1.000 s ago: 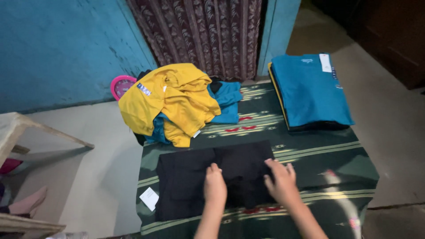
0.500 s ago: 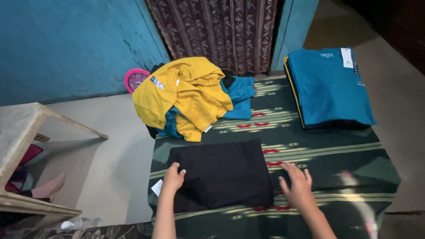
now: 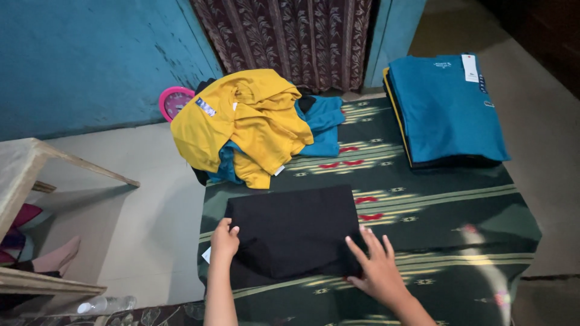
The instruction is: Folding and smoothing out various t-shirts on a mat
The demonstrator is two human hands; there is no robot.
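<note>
A black garment (image 3: 296,229), folded into a rectangle, lies on a dark green patterned cloth (image 3: 447,211). My left hand (image 3: 224,240) grips its near left corner, where a white tag sticks out. Flat on the cloth with fingers spread, my right hand (image 3: 376,267) touches the garment's near right corner.
A heap of yellow and blue garments (image 3: 251,124) lies at the cloth's far left. A folded stack topped by a blue shirt (image 3: 447,105) sits far right. A pink clock (image 3: 174,101), a wooden table (image 3: 24,175), a plastic bottle (image 3: 106,303) and a person's foot (image 3: 55,256) are left.
The black garment has been folded smaller. My left hand stayed at its left corner; my right hand moved in from the cloth to its near right corner. The view has shifted closer.
</note>
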